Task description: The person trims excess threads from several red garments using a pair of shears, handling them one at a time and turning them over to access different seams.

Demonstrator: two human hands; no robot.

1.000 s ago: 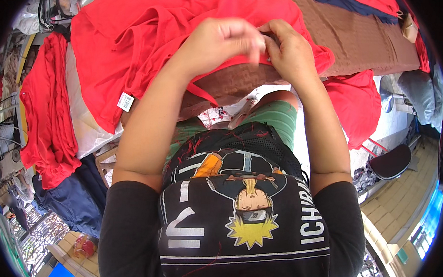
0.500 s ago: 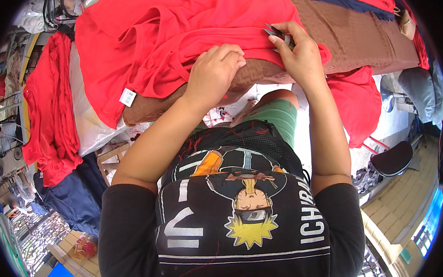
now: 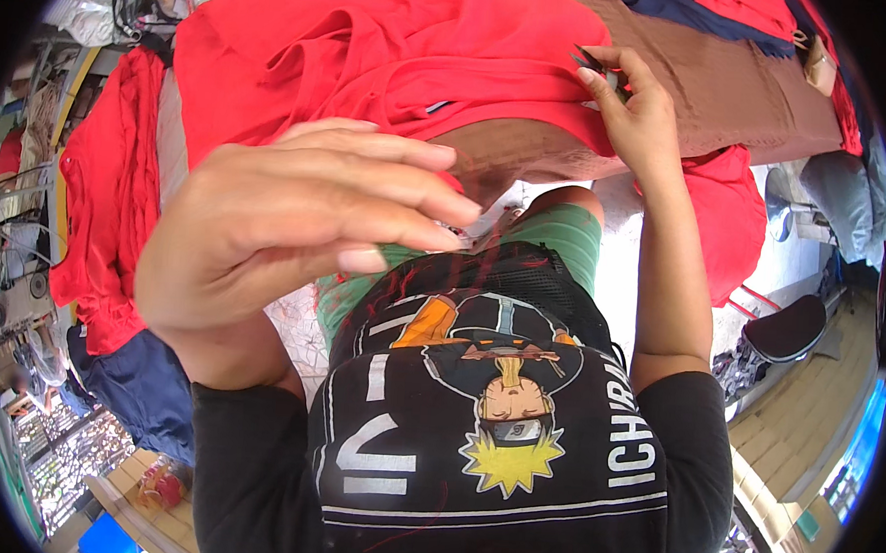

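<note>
A red garment (image 3: pixel 415 45) lies in loose folds over a padded surface covered in brown cloth (image 3: pixel 724 81). My left hand (image 3: pixel 296 214) is raised off the garment, close to the camera, with its fingers stretched out and nothing seen in them. It hides part of the garment's near left side. At the garment's right edge, my right hand (image 3: pixel 640 107) is closed around small dark thread snips (image 3: pixel 584 59). Their pointed blades show past my fingers, facing left over the red cloth; the rest is mostly within my grip.
More red cloth (image 3: pixel 112 189) hangs at the left, above dark blue cloth (image 3: pixel 141 391). Another red piece (image 3: pixel 721 221) hangs below the brown surface at the right, near a black seat (image 3: pixel 786 330). Red and navy garments (image 3: pixel 717 16) lie at the far right.
My left hand has left the cloth and come up toward the camera, its fingers now stretched out. My right hand, still holding the snips, has shifted slightly right.
</note>
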